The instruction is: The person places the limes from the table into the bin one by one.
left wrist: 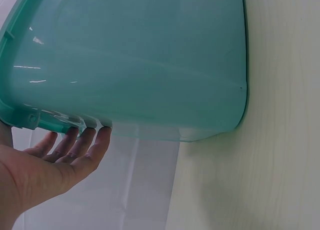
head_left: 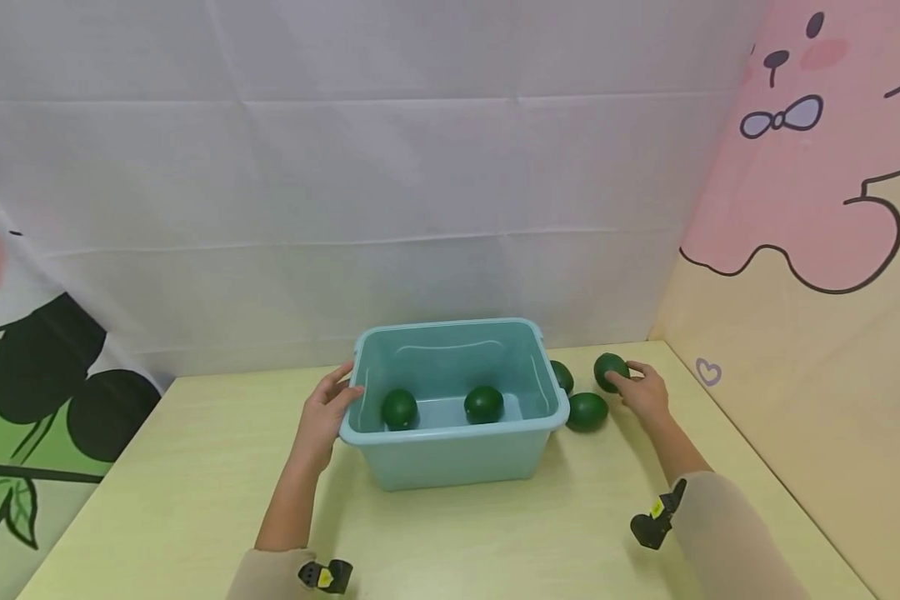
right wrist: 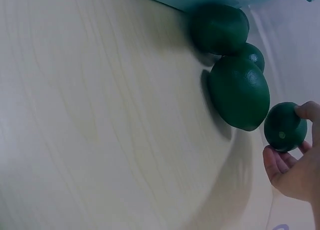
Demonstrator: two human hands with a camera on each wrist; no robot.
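A light teal plastic bin [head_left: 453, 457] stands on the table, with one dark green lime [head_left: 399, 409] at the left inside it and another lime [head_left: 483, 404] right of the middle. My left hand [head_left: 326, 417] holds the bin's left end, thumb over the rim; in the left wrist view its curled fingers [left wrist: 95, 147] sit under the rim. To the right of the bin, my right hand [head_left: 645, 393] pinches a lime [right wrist: 285, 126] between thumb and fingers. Beside that hand, loose limes [right wrist: 240, 92] lie clustered against the bin's right side, partly overlapping each other.
The pale wood-grain table [head_left: 457, 542] ends at a white cloth backdrop [head_left: 420, 200] behind the bin. On the right rises a cream wall [head_left: 810, 400] with a pink cartoon bear, close to my right hand. A cartoon-printed cloth hangs on the left.
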